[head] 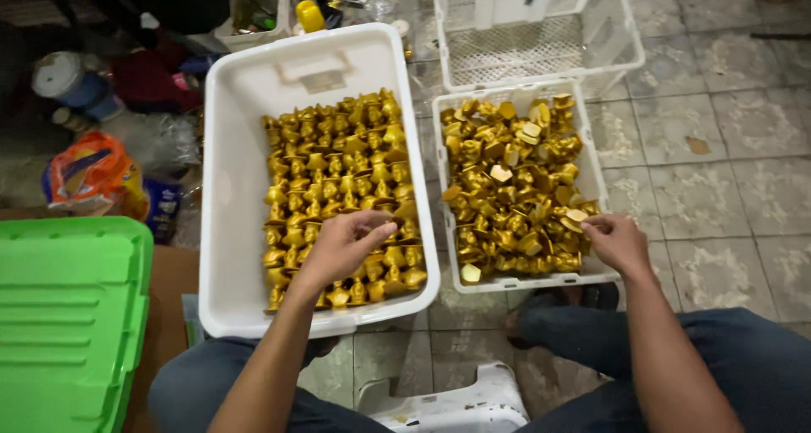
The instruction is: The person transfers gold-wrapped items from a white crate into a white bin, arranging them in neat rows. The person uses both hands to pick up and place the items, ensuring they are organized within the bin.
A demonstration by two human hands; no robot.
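Note:
A big white tub (232, 188) on the floor holds gold figurines (334, 171) standing in neat rows. My left hand (346, 243) hovers over the near rows, fingers curled down onto one figurine. To the right, a white slotted crate (596, 179) is heaped with loose gold figurines (507, 196) lying at all angles. My right hand (617, 240) rests at that crate's near right corner, fingertips pinching a gold figurine (577, 217) at the pile's edge.
An empty white slotted crate (541, 27) stands behind the full one. A green plastic lid (68, 315) lies at the left, with bags and clutter (93, 175) behind it. A white stool (456, 403) sits between my knees on the tiled floor (726, 146).

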